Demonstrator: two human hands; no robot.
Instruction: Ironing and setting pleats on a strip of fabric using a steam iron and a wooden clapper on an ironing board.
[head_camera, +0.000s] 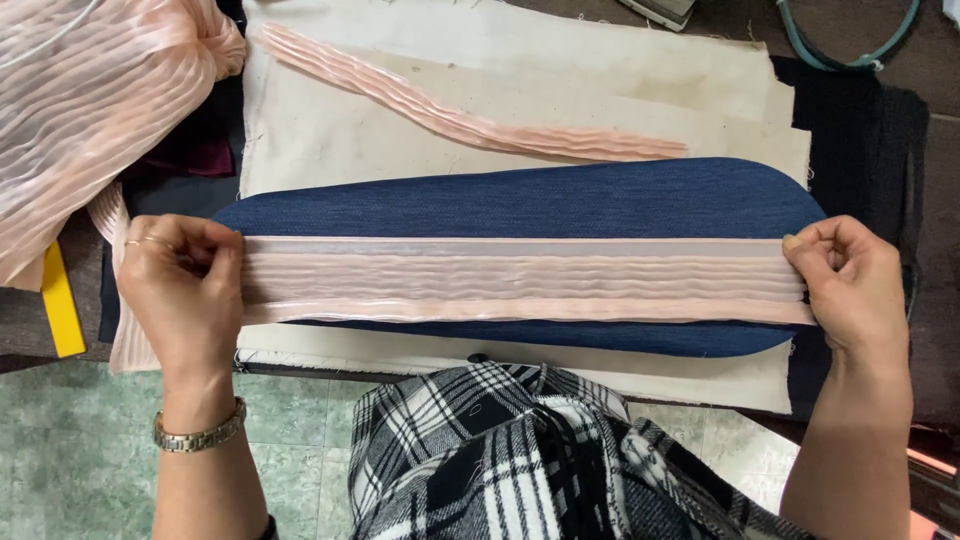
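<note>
Left hand (183, 285), right hand (850, 285) (fisted) — stretching strip (515, 280).

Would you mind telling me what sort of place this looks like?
Probably a sewing or tailoring workroom: both hands stretch a pleated pink fabric strip over a padded denim pressing board, with more pink fabric heaped beside it.

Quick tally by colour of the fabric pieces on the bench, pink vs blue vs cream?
Pink pleated fabric: 3 (strip stretched between left hand and right hand at; loose strip; bunched pile)
Blue denim pad: 1
Cream cloth: 1
Total: 5
</note>
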